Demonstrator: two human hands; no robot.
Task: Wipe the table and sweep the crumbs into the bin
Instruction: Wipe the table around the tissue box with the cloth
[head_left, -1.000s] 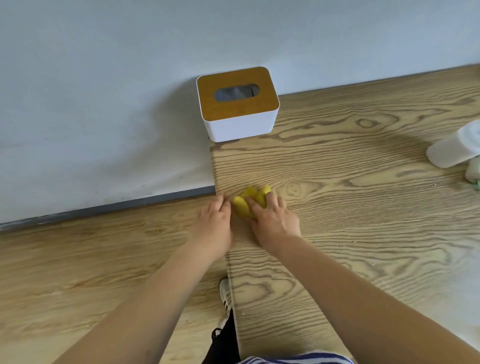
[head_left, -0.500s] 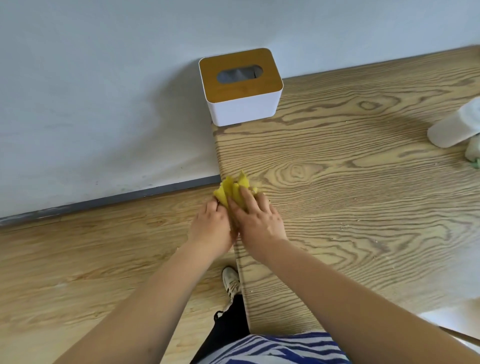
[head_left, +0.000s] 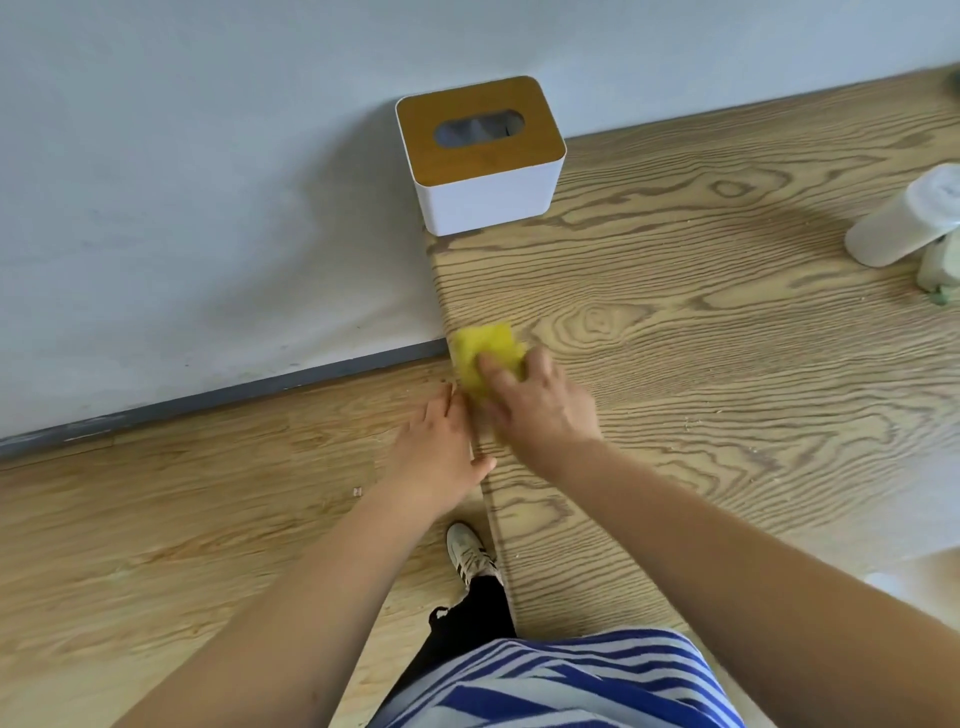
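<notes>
Wood-grain counter (head_left: 727, 364), crumbs scattered across it. White tissue box (head_left: 480, 161) at far-left corner against the wall. Right hand (head_left: 540, 402) presses yellow cloth (head_left: 485, 351) flat at the left edge, fingers spread over it. Left hand (head_left: 441, 452) cupped just off that edge, fingers relaxed, holding nothing.

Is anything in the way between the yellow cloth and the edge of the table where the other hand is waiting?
Nothing visible. The yellow cloth, under the right hand, sits right at the table edge. The left hand waits just beside and below that edge. No bin is in view.
</notes>
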